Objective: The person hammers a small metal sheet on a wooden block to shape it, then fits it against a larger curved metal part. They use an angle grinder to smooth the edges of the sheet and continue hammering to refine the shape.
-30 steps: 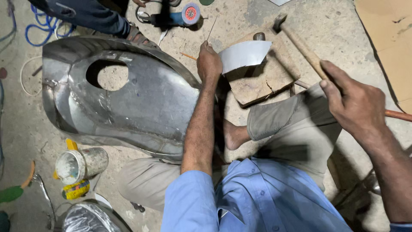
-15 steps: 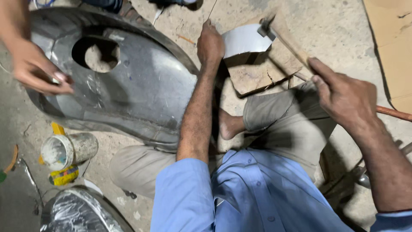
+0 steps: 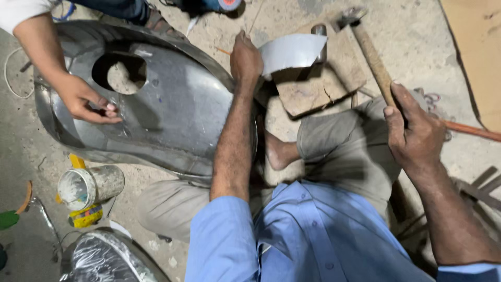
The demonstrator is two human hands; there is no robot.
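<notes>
A bent metal sheet (image 3: 292,52) is gripped by the left hand (image 3: 246,60) over the wooden block (image 3: 318,83). Right of the block, the hammer (image 3: 373,57) is clenched in the right hand (image 3: 415,130), raised mid-shaping; a square blow is judged necessary.

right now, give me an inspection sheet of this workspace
surface: dusty concrete floor; the person sits on it, a bare foot showing.
job's things: bent sheet-metal piece on a cracked wooden block; hammer.
clutter: large grey metal shell, paint-stained can, yellow item, cardboard.
grippers: left hand holds the sheet-metal piece; right hand grips the hammer handle.
cables: thin white cord at left edge.
surroundings: another person's hand rests on the shell.
</notes>
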